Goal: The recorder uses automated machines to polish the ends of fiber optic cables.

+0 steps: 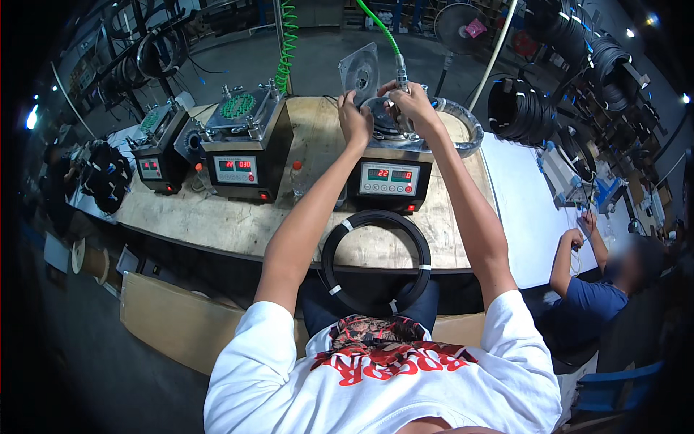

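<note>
My left hand (355,121) is raised at the left side of the machine's top, its fingers closed at the lower edge of a square, see-through plate (357,66) with a round pattern. The plate stands tilted up. In my right hand (413,107) is a metal air blow gun (402,71), fed by a green hose (379,26) from above. The gun's lower end points down over the round top of a black polishing machine (379,119). My right hand partly hides that top. A lit display panel (389,179) faces me.
Two similar machines (238,148) (153,148) with green discs stand left on the wooden bench (311,155). A small red-capped bottle (297,177) is between machines. A black cable coil (329,249) lies at the bench's front edge. Right, a person (589,289) works at a white table (517,217).
</note>
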A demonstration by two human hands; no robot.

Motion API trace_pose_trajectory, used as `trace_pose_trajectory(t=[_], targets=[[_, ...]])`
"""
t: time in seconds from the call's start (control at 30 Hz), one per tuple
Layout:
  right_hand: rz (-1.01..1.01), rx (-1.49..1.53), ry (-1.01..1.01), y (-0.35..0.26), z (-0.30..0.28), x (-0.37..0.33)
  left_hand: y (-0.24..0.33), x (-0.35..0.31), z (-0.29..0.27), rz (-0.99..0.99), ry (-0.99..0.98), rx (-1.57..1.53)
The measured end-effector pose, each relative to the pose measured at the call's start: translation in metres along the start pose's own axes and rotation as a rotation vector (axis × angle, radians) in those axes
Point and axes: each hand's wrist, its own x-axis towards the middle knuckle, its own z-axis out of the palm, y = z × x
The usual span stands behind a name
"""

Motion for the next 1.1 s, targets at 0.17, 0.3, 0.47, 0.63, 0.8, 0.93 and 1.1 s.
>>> trace_pose_trajectory(t=[0.17,0.3,0.47,0.63,0.8,0.93,1.1], targets=[[-0.059,-0.064,0.032,0.005,-0.001,0.003,0.003,-0.015,0.01,0.126,0.119,0.082],[-0.051,-0.1,0.039,0.011,-0.016,0.009,0.007,-0.019,0.007,0.158,0.123,0.126],[-0.024,-0.088,0.103,0.013,-0.035,0.01,0.016,-0.021,0.003,0.049,0.059,0.188],[-0.124,-0.092,0.1,0.016,-0.054,0.024,0.019,-0.019,0.002,0.042,0.029,0.157],[-0.023,-0.067,0.005,0.008,-0.026,0.018,0.012,-0.021,-0.002,0.14,0.071,0.113],[0.011,0.09,-0.048,0.003,0.001,0.018,0.012,-0.018,-0.003,0.116,0.05,0.087],[-0.045,0.134,0.071,0.024,0.01,0.046,0.011,-0.021,-0.001,0.132,0.018,0.103]])
